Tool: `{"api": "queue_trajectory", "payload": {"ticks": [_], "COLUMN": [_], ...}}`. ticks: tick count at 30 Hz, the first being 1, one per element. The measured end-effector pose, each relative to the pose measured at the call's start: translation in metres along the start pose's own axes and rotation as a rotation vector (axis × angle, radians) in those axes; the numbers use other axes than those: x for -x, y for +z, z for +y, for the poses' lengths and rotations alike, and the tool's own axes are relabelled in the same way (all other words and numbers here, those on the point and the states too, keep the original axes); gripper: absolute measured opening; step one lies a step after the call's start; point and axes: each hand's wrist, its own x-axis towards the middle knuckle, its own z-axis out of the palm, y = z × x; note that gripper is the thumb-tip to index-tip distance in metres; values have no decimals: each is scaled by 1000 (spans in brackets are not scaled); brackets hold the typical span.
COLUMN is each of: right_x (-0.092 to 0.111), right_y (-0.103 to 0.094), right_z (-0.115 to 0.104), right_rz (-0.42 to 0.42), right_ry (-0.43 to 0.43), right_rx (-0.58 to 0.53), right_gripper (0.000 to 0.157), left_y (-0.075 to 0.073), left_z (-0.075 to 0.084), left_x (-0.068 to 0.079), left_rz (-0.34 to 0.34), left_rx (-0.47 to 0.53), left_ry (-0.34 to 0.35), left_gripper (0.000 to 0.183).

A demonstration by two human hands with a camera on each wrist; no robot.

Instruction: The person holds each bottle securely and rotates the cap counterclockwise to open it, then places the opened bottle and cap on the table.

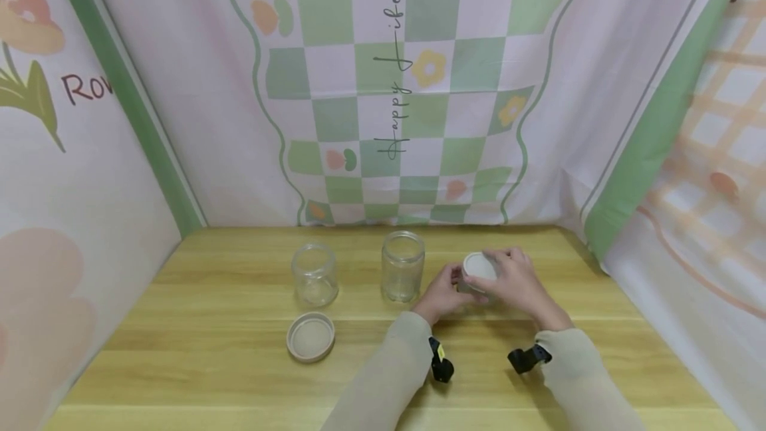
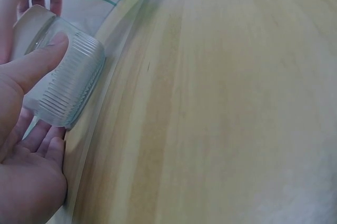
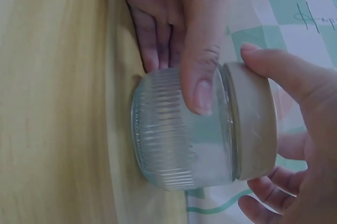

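Observation:
A ribbed clear glass jar (image 3: 168,134) stands on the table at the right, with a pale beige lid (image 3: 255,121) over its mouth. My left hand (image 1: 443,296) grips the jar's side, its thumb lying across the glass in both wrist views. From the other side my right hand (image 1: 516,283) holds the lid by its rim, thumb and fingers on opposite edges. How tightly the lid sits cannot be told. In the head view the hands cover most of this jar.
Left of the hands stands a tall open glass jar (image 1: 403,271), and farther left a shorter open one (image 1: 315,278). A loose beige lid (image 1: 310,337) lies in front of the shorter jar. Patterned cloth (image 1: 383,118) hangs along the wooden table's (image 1: 239,378) back edge.

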Motion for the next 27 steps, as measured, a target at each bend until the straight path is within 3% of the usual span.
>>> {"api": "queue_trajectory", "payload": {"ticks": [10, 19, 27], "right_x": [-4, -10, -11], "right_y": [-12, -17, -19], "right_z": [6, 12, 9], "right_rz": [-112, -214, -265], "right_ry": [-42, -185, -194], "right_rx": [-107, -181, -207], "right_gripper": [77, 67, 72], "left_y": [1, -2, -1], "left_z": [2, 2, 4], "left_x": [1, 4, 4], "left_rz": [2, -18, -10], "left_rx": [-12, 13, 2], "left_ry": [14, 15, 6], "left_gripper": [68, 70, 73]}}
